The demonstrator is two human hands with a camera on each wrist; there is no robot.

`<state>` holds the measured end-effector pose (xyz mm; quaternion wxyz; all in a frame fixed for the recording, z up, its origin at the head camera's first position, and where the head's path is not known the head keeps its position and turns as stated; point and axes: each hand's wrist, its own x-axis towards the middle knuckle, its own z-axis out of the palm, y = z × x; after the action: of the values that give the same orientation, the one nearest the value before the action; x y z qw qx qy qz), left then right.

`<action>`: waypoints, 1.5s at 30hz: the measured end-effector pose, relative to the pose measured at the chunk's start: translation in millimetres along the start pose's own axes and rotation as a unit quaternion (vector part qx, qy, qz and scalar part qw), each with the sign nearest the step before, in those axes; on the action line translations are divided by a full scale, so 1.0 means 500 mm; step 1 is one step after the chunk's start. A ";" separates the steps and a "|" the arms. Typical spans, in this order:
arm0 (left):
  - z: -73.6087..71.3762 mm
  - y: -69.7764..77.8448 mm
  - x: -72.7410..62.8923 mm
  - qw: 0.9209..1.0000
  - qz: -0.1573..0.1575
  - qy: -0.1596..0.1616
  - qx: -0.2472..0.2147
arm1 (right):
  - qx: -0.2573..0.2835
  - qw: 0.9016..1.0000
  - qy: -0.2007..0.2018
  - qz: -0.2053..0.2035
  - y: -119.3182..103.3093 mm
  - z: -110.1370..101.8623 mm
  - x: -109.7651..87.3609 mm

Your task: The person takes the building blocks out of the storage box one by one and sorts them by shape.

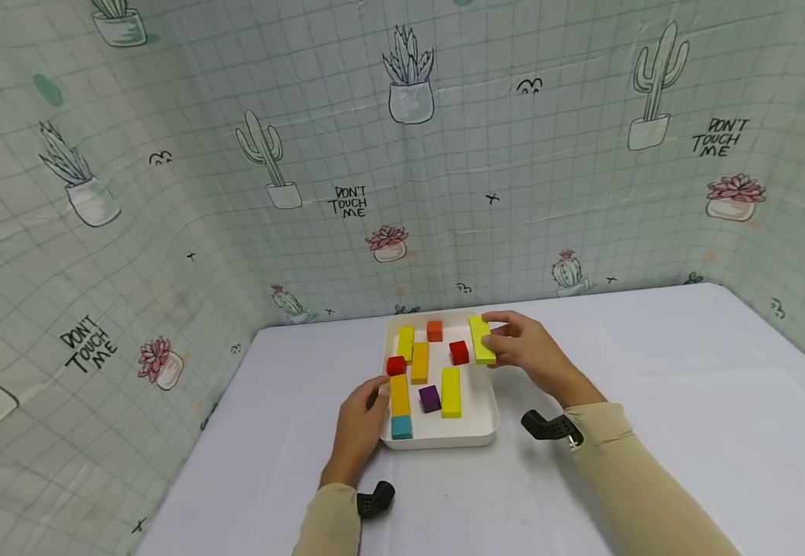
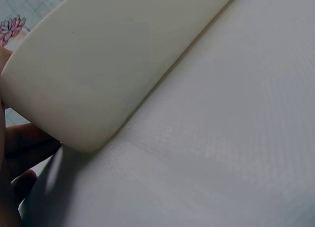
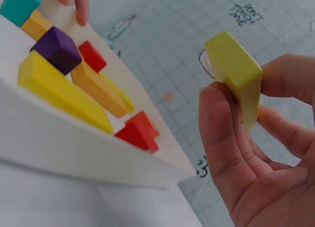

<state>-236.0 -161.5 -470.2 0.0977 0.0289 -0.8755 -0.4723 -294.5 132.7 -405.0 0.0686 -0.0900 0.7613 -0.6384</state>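
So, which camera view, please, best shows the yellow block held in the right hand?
The right wrist view: the yellow block appears large there, pinched by the right hand, with several faces visible. The head view shows it smaller, from above; the left wrist view doesn't show it.

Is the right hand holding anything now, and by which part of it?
Yes: the right hand holds a yellow block by two opposite sides, between its fingers.

Tray (image 2: 113, 64): smooth plastic, low sheen. Blocks (image 3: 59, 94): painted wood by look, matt. Backdrop (image 1: 444, 232): creased cloth. Desk cover (image 1: 680, 386): matt cloth.
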 end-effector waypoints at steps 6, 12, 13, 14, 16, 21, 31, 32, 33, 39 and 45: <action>-0.008 -0.003 0.002 1.000 -0.006 0.004 -0.001 | -0.017 1.000 0.008 0.010 0.017 -0.019 0.006; -0.002 -0.004 0.000 1.000 -0.019 0.010 0.005 | -0.038 0.999 0.006 0.019 0.036 -0.044 0.006; -0.001 -0.004 0.001 1.000 -0.017 0.009 0.004 | -0.044 0.999 0.009 0.024 0.039 -0.049 0.006; -0.001 -0.003 0.001 1.000 -0.012 0.009 0.003 | -0.049 0.998 0.012 0.026 0.042 -0.054 0.007; 0.001 -0.002 0.002 1.000 -0.005 0.009 0.001 | -0.054 0.998 0.019 0.029 0.048 -0.065 0.007; 0.005 0.002 0.002 1.000 -0.005 0.013 0.002 | -0.057 0.998 0.020 0.032 0.070 -0.085 0.011; 0.006 0.007 0.003 1.000 -0.015 0.015 0.007 | -0.096 0.993 0.009 0.069 0.094 -0.094 0.018; 0.005 0.006 0.005 1.000 -0.014 0.015 0.006 | -0.098 0.993 0.006 0.071 0.094 -0.095 0.019; 0.005 0.006 0.006 1.000 -0.013 0.014 0.004 | -0.102 0.992 0.004 0.072 0.094 -0.096 0.020; 0.004 0.007 0.012 1.000 -0.005 0.013 0.000 | -0.113 0.991 -0.004 0.064 0.090 -0.099 0.032; 0.000 0.001 0.006 1.000 -0.004 0.010 0.001 | -0.166 0.983 0.009 0.072 0.093 -0.079 0.040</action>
<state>-238.9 -161.8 -469.2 0.1048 0.0375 -0.8748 -0.4716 -325.0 174.2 -443.5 0.0917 -0.0398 0.8617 -0.4974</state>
